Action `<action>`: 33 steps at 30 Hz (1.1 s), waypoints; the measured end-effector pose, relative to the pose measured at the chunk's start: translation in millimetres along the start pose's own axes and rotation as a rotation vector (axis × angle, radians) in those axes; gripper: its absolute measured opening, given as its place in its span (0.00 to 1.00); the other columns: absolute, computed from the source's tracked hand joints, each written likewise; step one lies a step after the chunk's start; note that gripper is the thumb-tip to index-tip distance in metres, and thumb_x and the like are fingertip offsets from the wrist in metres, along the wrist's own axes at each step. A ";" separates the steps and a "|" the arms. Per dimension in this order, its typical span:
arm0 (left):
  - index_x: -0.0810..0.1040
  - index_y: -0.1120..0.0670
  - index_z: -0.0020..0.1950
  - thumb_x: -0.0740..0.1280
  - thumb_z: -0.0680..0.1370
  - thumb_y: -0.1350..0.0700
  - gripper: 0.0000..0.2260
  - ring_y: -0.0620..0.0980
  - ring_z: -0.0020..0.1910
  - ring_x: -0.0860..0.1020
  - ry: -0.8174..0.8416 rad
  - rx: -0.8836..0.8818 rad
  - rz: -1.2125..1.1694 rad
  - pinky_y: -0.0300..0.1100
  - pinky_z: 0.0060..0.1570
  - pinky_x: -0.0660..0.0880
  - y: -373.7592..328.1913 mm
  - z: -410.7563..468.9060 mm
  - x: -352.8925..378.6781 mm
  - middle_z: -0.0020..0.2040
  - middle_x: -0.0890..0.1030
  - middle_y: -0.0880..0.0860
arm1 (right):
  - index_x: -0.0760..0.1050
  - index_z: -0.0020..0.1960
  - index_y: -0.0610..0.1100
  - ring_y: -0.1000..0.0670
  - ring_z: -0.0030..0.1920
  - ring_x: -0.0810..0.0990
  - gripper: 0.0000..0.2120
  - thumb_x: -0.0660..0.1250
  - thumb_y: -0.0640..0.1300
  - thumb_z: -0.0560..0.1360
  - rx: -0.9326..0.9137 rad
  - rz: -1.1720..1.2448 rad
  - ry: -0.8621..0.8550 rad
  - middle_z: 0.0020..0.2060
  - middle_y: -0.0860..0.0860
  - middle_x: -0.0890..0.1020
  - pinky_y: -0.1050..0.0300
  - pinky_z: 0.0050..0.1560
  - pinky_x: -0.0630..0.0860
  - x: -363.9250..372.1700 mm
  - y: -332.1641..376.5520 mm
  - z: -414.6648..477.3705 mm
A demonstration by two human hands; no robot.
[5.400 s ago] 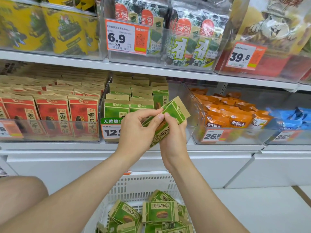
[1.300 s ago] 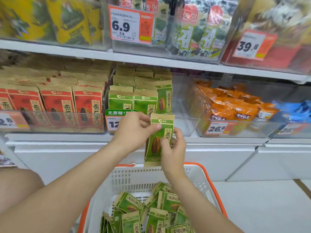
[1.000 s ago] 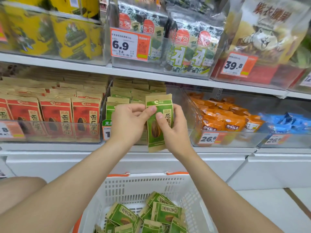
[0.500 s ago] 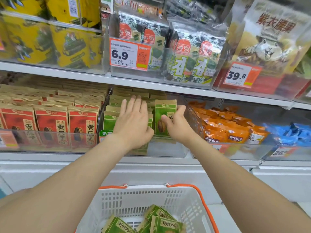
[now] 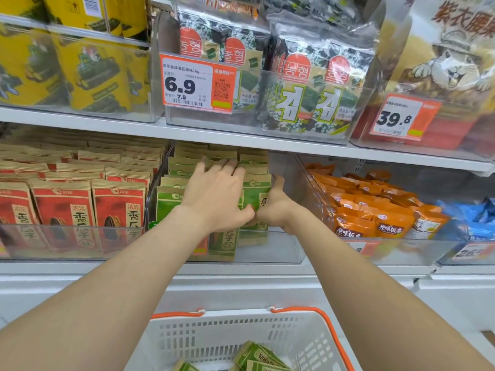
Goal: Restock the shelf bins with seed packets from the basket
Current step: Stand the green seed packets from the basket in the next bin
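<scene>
Two hands meet at the middle of the frame, the left hand (image 5: 217, 199) and the right hand (image 5: 277, 207), with one green seed packet (image 5: 257, 195) upright between them. One white basket (image 5: 308, 341) sits at the bottom edge, and at least three green packets (image 5: 257, 354) show in it. Four clear bins (image 5: 281, 247) line the lower shelf. Three red seed packets (image 5: 65, 210) front the leftmost bin. Two orange price tags hang above: the 6.9 tag (image 5: 197, 84) and the 39.8 tag (image 5: 401, 117).
</scene>
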State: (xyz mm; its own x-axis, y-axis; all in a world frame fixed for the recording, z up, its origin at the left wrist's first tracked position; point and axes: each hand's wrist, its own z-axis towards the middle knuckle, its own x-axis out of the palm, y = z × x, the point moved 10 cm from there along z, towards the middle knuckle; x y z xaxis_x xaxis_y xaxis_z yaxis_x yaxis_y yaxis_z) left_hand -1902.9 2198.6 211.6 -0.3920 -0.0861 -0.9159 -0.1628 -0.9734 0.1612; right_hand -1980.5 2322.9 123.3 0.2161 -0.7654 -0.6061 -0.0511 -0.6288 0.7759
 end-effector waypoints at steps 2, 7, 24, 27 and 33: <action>0.62 0.51 0.82 0.59 0.73 0.30 0.42 0.57 0.76 0.71 0.032 -0.003 -0.009 0.63 0.77 0.59 0.7 3.3 4.4 0.81 0.68 0.56 | 0.49 0.79 0.57 0.44 0.65 0.79 0.63 0.86 0.44 0.56 -0.010 -0.023 -0.007 0.67 0.50 0.76 0.41 0.68 0.77 4.2 -3.9 8.4; 0.59 0.42 0.82 0.59 0.70 0.26 0.43 0.58 0.75 0.72 0.085 -0.040 -0.015 0.67 0.76 0.58 16.0 9.4 12.0 0.81 0.68 0.51 | 0.67 0.61 0.54 0.49 0.58 0.81 0.49 0.91 0.47 0.49 0.032 0.048 -0.150 0.52 0.56 0.82 0.49 0.64 0.80 -18.3 -10.0 7.2; 0.61 0.48 0.83 0.55 0.72 0.27 0.43 0.50 0.83 0.58 0.163 0.027 -0.195 0.65 0.80 0.50 11.9 28.8 15.0 0.84 0.62 0.52 | 0.63 0.67 0.53 0.45 0.59 0.81 0.43 0.86 0.38 0.62 0.120 0.165 0.077 0.56 0.53 0.82 0.44 0.61 0.79 4.6 -22.4 5.6; 0.53 0.46 0.85 0.57 0.71 0.24 0.47 0.50 0.84 0.55 0.265 -0.023 -0.235 0.66 0.81 0.48 19.1 33.7 28.9 0.86 0.56 0.50 | 0.69 0.67 0.50 0.47 0.58 0.82 0.43 0.88 0.41 0.59 0.114 0.152 0.047 0.56 0.53 0.84 0.45 0.57 0.81 6.7 -22.5 10.5; 0.63 0.48 0.82 0.55 0.70 0.21 0.47 0.58 0.78 0.66 0.330 -0.155 -0.129 0.63 0.77 0.56 32.7 29.8 30.2 0.79 0.69 0.55 | 0.79 0.57 0.53 0.51 0.51 0.84 0.37 0.90 0.51 0.51 0.092 0.088 -0.107 0.48 0.56 0.86 0.49 0.54 0.84 -7.1 -25.2 17.8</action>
State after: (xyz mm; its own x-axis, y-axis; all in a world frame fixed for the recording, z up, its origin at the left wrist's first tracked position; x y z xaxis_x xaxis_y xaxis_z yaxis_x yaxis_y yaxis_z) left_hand -1947.1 2170.4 200.1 -0.0605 0.0002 -0.9982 -0.0435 -0.9991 0.0024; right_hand -1998.2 2341.8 105.0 0.1020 -0.8250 -0.5559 -0.1548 -0.5652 0.8103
